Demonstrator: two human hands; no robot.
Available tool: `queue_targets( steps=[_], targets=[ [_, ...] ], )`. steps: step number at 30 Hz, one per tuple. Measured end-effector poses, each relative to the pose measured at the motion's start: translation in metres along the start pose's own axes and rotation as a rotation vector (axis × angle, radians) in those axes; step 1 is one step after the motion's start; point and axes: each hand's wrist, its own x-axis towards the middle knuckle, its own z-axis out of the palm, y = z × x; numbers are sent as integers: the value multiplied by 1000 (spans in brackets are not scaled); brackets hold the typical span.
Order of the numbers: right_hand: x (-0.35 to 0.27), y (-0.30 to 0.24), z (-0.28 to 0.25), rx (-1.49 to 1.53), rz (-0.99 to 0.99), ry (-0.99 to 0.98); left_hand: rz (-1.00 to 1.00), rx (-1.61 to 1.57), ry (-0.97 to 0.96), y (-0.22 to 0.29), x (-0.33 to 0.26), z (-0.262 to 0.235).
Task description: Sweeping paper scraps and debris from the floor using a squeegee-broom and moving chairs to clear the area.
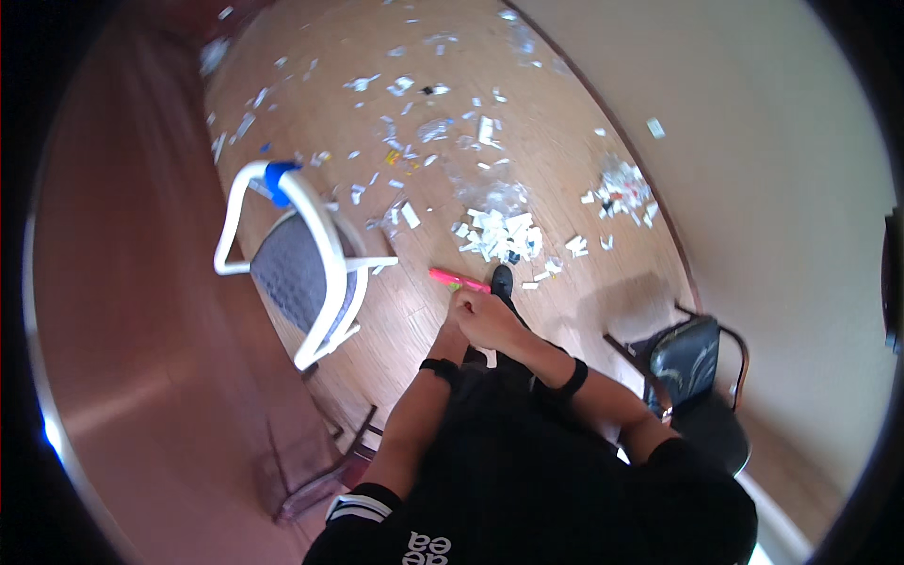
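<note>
1 shirt (565,471); 2 hands (490,322) near 1 pink tool (456,279).

the narrow pink bar (446,277) bears a yellow-green patch (456,286). the curved white-framed chair (332,250) has a grey seat (290,268) and blue band (280,185). flat paper-like scraps (501,235) are mostly white, plank flooring (400,315) light brown.

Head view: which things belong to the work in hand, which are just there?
Likely in the work:
left hand, right hand
pink tool by the hands
white scrap pile
scrap pile by the wall

Just there:
white-framed chair
blue item on it
dark chair
</note>
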Motion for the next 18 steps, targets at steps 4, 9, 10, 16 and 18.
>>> queue_targets(
  steps=[4, 9, 10, 16, 18],
  targets=[
    [29, 12, -18, -108, 10, 125, -37, 67, -117, 9, 33, 31],
    [47, 13, -22, -310, 16, 289, -40, 53, -259, 17, 55, 53],
    [48, 9, -16, -448, -49, 371, -22, 37, -283, 22, 59, 58],
    [46, 1, -31, -436, -145, 374, 111, -97, -416, 31, 65, 65],
    [42, -2, -41, -272, -185, 191, 167, -122, -426, 40, 62, 63]
  ],
)
